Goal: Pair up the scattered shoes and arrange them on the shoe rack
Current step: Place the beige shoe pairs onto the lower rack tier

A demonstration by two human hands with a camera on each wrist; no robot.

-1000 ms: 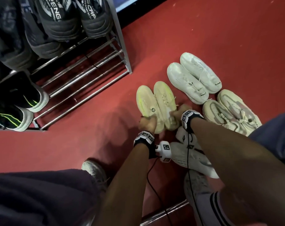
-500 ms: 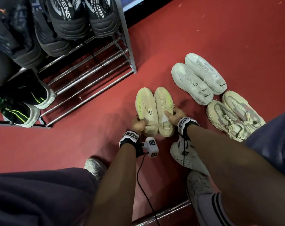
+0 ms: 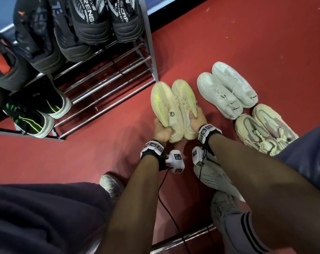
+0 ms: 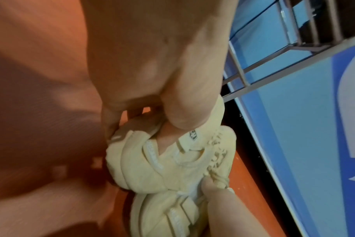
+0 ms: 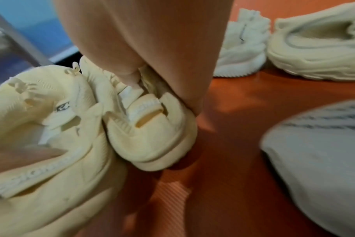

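- Your left hand [image 3: 162, 132] grips the heel of the left cream sneaker [image 3: 162, 103], thumb tucked inside the collar, fingers curled round the outside; wrist view confirms it.
- Your right hand [image 3: 196, 119] grips the right cream sneaker [image 3: 185, 105] near its collar, thumb pressed on the tongue and laces.
- The two sneakers are side by side and touching, toes pointing away from you. Long axes run from your hands toward the front right post of the shoe rack [image 3: 151, 57].
- The toes sit just beside that post's foot, over the red floor [image 3: 247, 33]; whether the soles are off the floor I can't tell.
- The free bars on the rack's lower shelf [image 3: 107, 88] lie up and to your left of the pair, so your left hand is the nearer one. Probably you swing the toes left to line up with the bars.
- The black-and-green sneakers [image 3: 36, 114] fill that shelf's left end.
- The white sneakers [image 3: 227, 88] and beige sneakers [image 3: 263, 129] wait paired on the floor to your right.
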